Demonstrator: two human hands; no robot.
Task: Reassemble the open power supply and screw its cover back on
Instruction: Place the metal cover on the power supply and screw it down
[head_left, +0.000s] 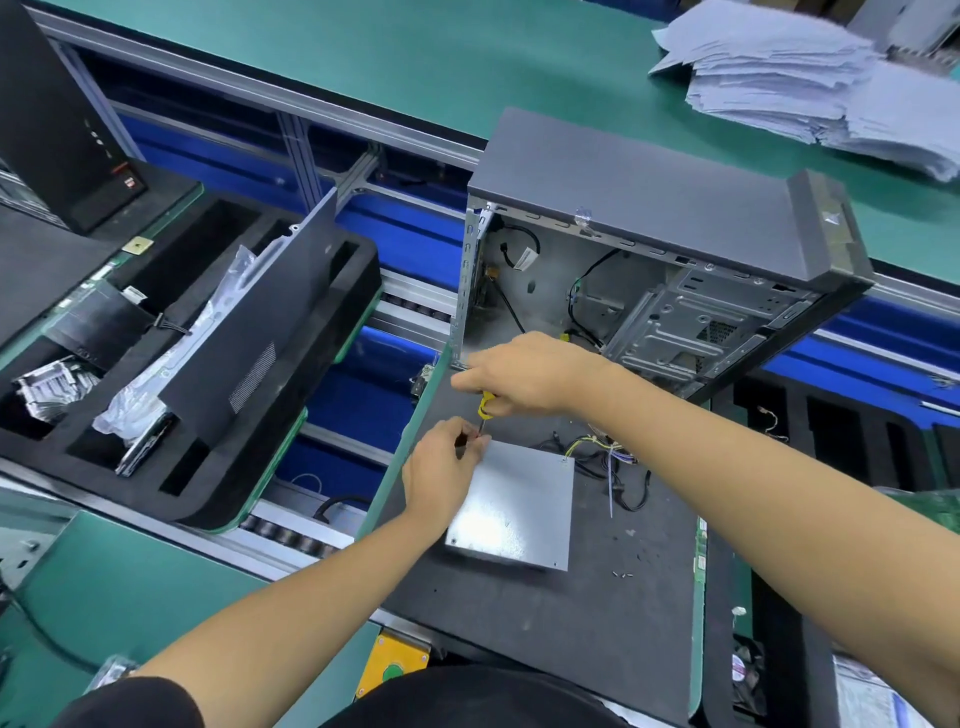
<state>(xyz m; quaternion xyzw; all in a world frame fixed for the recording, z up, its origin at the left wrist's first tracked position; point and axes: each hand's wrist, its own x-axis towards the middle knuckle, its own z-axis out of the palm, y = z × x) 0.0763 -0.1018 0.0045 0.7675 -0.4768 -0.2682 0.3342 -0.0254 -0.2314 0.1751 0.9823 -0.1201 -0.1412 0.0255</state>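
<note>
The grey metal power supply (519, 506) lies flat on the dark work pallet (545, 623) with its cover on top and its wire bundle (613, 462) trailing off the far right corner. My right hand (519, 374) grips a yellow-handled screwdriver (485, 405), held upright with its tip at the cover's far left corner. My left hand (441, 467) rests on the cover's left edge, its fingers pinching around the screwdriver's tip, where a screw may sit but is too small to tell.
An open computer case (675, 249) stands just behind the power supply. Loose screws (622, 573) lie on the pallet to the right. A black foam tray (208, 374) with parts sits to the left, stacked papers (810, 78) at the far right.
</note>
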